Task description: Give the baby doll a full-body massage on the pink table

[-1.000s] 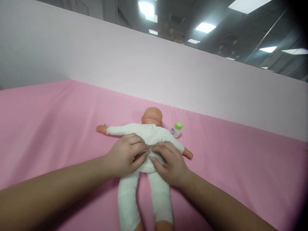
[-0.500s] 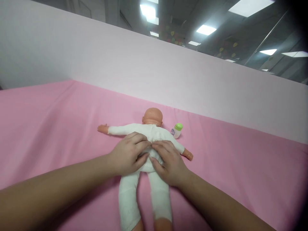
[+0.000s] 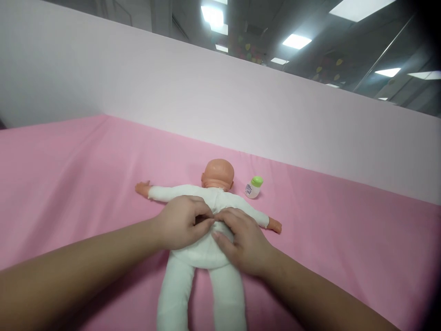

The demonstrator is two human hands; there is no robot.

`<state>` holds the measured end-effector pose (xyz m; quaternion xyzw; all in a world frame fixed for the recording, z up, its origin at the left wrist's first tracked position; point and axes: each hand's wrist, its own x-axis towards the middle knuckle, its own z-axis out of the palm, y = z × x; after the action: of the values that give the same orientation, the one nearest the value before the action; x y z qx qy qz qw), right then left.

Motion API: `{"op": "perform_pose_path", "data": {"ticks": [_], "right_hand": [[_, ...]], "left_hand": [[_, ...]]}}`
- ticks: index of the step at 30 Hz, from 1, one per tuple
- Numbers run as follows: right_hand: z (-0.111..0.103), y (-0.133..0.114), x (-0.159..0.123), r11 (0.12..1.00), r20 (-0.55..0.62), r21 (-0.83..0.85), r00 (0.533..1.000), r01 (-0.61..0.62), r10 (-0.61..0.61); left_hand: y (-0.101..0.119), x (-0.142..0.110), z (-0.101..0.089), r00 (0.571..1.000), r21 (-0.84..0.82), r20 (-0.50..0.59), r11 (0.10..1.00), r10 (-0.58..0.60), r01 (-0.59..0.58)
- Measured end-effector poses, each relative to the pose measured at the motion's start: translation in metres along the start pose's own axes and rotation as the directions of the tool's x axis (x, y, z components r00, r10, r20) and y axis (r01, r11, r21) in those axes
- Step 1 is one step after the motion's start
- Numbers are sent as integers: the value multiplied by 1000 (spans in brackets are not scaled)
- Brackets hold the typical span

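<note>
A baby doll (image 3: pixel 206 257) with a white cloth body lies face down, its bald head at the far end and its arms stretched out to both sides. On the middle of its back, my left hand (image 3: pixel 184 223) is bent, thumb and fingers drawn together at the cloth. My right hand (image 3: pixel 244 239) faces it from the other side, fingers curled and thumb pressed on the back, with a small gap between thumb and forefinger. The fingertips of both hands meet near the doll's midline. Whatever cloth is pinched is mostly hidden under the fingers.
A small clear bottle (image 3: pixel 254 188) with a green cap stands beyond the doll's right-hand arm in view. Pink sheeting (image 3: pixel 337 230) covers the surface. A pale low wall (image 3: pixel 193 96) rises behind, with dark glass (image 3: pixel 268 32) reflecting ceiling lights above it.
The doll has shifted slightly toward me and its torso looks longer and flatter. Both hands have come slightly nearer with it, still on its back. The bottle stays in place.
</note>
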<state>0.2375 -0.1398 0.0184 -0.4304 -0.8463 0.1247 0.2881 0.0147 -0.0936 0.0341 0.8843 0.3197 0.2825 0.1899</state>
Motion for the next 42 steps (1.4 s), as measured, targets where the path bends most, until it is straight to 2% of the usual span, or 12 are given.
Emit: {"op": "perform_pose_path", "data": {"ticks": [5, 8, 14, 20, 24, 31, 37, 42], "right_hand": [[9, 5, 2, 983, -76, -169, 994, 67, -80], [12, 8, 1, 970, -105, -235, 991, 55, -81], [13, 11, 1, 978, -9, -210, 1000, 11, -13], [16, 13, -1, 977, -47, -214, 999, 16, -26], [16, 16, 0, 978, -18, -211, 1000, 8, -12], [13, 20, 2, 989, 22, -150, 1000, 3, 1], [14, 20, 1, 987, 30, -157, 999, -27, 32], [12, 23, 3, 995, 76, -93, 996, -45, 52]], "left_hand": [[-5, -2, 6, 987, 185, -104, 978, 119, -99], [-4, -3, 6, 984, 263, -126, 960, 128, -91], [-6, -1, 9, 998, 288, -27, 957, 48, -38], [-7, -2, 9, 994, 311, -63, 948, 90, -67], [-5, -3, 9, 991, 351, -85, 934, 105, -69], [-10, -1, 13, 998, 311, -37, 949, 56, -42], [-10, -3, 13, 998, 382, -55, 924, 39, -15], [-16, -3, 16, 999, 355, 2, 934, 36, -34]]}}
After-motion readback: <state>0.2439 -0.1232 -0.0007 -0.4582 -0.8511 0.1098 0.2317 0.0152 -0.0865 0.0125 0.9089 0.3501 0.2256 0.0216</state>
